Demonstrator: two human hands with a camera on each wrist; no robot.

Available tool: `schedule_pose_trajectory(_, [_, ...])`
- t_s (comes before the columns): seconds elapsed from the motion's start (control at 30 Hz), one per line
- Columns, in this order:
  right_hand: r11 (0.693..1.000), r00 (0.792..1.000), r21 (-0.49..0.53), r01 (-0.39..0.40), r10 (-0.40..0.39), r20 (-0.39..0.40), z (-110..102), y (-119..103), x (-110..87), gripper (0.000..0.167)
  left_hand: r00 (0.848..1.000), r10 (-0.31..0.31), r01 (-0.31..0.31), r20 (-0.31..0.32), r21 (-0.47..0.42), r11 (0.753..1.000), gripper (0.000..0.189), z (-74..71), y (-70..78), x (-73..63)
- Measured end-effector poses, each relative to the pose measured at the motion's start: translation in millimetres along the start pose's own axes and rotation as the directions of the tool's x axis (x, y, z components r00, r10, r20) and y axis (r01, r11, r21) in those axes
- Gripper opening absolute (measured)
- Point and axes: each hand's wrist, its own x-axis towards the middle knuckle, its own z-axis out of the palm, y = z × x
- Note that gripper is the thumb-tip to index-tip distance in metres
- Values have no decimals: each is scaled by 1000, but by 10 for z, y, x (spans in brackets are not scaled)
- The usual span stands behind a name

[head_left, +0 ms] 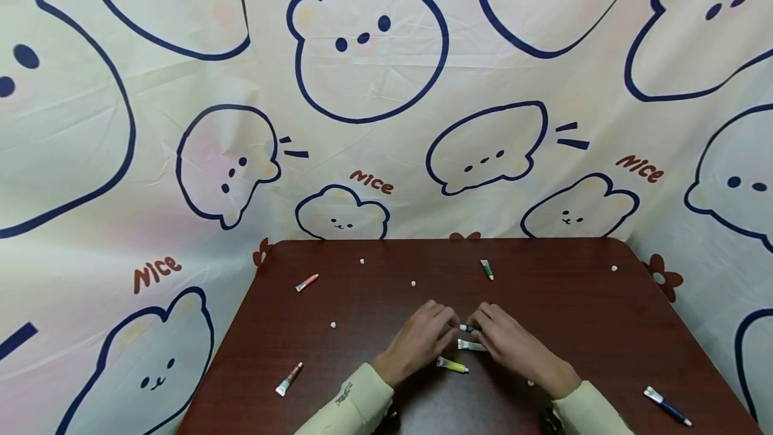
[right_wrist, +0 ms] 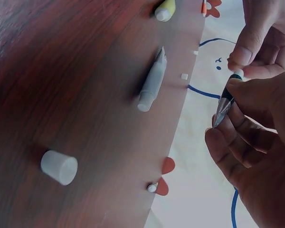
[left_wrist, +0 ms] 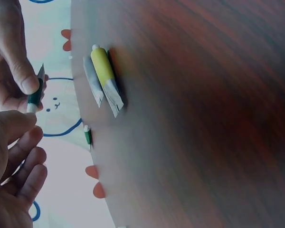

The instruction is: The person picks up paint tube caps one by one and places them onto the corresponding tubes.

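Between my two hands is a small dark green paint tube (head_left: 466, 328) with a white cap (left_wrist: 32, 108). My right hand (head_left: 507, 341) grips the tube's body between thumb and fingers, its silver crimped end (right_wrist: 221, 116) by the fingertips. At the capped end, the thumb and forefinger of my left hand (head_left: 423, 337) pinch the cap, partly hiding it. Below the hands lie a white-grey paint tube (head_left: 471, 346) and a yellow paint tube (head_left: 451, 365), side by side on the brown table (head_left: 362, 408).
Several loose white caps dot the table, one (right_wrist: 59, 167) near my right wrist. An orange tube (head_left: 307, 282) and a brownish tube (head_left: 290, 379) lie left, a green tube (head_left: 486, 270) at the back, a dark blue tube (head_left: 667, 406) at right. A patterned curtain (head_left: 362, 153) hangs behind.
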Motion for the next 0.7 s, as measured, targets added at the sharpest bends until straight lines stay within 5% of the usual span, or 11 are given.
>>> schedule_pose_trajectory(0.4, [996,994,-8,-90,90,62,15,90,-50,11,993,-98,96,65,41,995,15,-60,-176,-80])
schedule_pose_trajectory(0.7, [993,994,-32,-110,111,1,51,194,-100,13,981,-166,161,98,52,986,14,-146,-279,-136])
